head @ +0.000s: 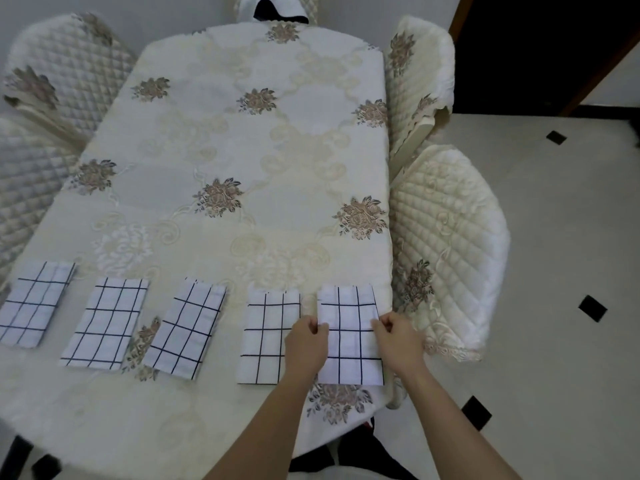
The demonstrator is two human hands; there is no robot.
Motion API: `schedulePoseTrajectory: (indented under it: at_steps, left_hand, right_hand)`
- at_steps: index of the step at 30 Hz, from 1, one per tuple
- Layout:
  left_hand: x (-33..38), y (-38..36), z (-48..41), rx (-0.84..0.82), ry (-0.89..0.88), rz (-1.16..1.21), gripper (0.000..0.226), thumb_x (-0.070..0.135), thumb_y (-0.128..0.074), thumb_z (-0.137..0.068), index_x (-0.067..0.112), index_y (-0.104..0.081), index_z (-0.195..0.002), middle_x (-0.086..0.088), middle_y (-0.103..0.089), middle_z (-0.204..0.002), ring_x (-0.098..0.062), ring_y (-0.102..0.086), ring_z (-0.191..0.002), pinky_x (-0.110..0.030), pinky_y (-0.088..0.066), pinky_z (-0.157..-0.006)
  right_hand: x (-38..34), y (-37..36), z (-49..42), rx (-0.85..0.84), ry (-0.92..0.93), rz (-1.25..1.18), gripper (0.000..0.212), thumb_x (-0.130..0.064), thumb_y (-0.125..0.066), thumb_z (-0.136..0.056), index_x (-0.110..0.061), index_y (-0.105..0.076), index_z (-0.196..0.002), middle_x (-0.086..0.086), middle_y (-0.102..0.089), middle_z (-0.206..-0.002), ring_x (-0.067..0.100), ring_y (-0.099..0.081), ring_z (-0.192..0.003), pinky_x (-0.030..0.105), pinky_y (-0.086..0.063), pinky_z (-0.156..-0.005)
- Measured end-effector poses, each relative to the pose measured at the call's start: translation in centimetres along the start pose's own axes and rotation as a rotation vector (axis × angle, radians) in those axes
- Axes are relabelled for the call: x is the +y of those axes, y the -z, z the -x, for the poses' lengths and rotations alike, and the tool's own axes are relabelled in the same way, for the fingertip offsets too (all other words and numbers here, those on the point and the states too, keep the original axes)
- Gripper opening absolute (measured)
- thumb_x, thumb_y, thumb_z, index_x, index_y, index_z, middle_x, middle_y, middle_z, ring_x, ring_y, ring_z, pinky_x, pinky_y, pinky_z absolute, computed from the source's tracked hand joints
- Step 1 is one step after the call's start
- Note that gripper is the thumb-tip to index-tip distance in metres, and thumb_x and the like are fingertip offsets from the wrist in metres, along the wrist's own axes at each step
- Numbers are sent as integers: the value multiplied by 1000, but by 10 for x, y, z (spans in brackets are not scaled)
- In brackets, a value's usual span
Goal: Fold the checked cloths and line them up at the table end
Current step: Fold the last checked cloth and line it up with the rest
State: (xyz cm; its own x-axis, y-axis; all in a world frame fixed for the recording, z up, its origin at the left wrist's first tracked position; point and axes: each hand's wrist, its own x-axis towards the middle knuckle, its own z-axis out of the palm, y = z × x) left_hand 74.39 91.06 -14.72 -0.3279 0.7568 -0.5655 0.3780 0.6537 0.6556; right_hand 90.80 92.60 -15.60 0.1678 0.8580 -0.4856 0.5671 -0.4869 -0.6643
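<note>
Here, at the near end of the table (221,150), my left hand (306,344) and right hand (398,337) grip the two long edges of the fifth cloth (349,341), the rightmost in a row of five checked cloths. On each hand the fingers are curled in, thumb and fingertips clamped on the fabric about halfway along its length; neither hand lies flat. The cloth rests on the table close to the right-hand edge and just beside the fourth cloth (268,336), part of which my left hand covers.

Further left lie the third cloth (185,332), the second cloth (105,323) and the first cloth (33,304), each apart from its neighbour, the first near the table's left edge. All five are folded into narrow rectangles. The three on the left lean at a slant, the third most plainly, while the two by my hands sit squarer to me.

By my reckoning the folding is done: no loose cloth shows anywhere on the table. What is left looks small, namely settling this last cloth into line and letting go, and perhaps squaring the slanted ones so the row reads even. A quilted chair (446,244) stands at the right.
</note>
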Motion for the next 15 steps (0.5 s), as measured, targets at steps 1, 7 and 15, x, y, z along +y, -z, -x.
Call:
schedulePoseTrajectory:
  at_steps: [1,7,15]
  left_hand:
    - [0,-2,-1,15,-14,-31,27,24,-55,-99,14,-46,-75,2,-46,-68,-12,-41,-60,-24,-34,-56]
    - [-5,-7,-12,103,-81,-137,27,24,-54,-99,8,-54,-79,-8,-60,-75,-15,-47,-63,-30,-40,-59]
    - [-13,-2,-14,146,-88,-245,25,25,-53,-99,10,-53,-79,-5,-58,-77,-16,-48,-66,-24,-34,-53]
  right_hand:
    - [1,-1,-3,-3,-3,7,21,-25,-57,-97,-16,-58,-78,-5,-58,-70,16,-56,-71,24,-33,-55]
    - [3,-11,-11,39,-23,64,17,-28,-58,-96,-18,-62,-82,-6,-61,-74,12,-56,-70,21,-32,-53]
    - [2,-18,-9,69,-10,95,13,-28,-64,-93,-18,-64,-84,-7,-63,-76,10,-56,-70,26,-36,-56]
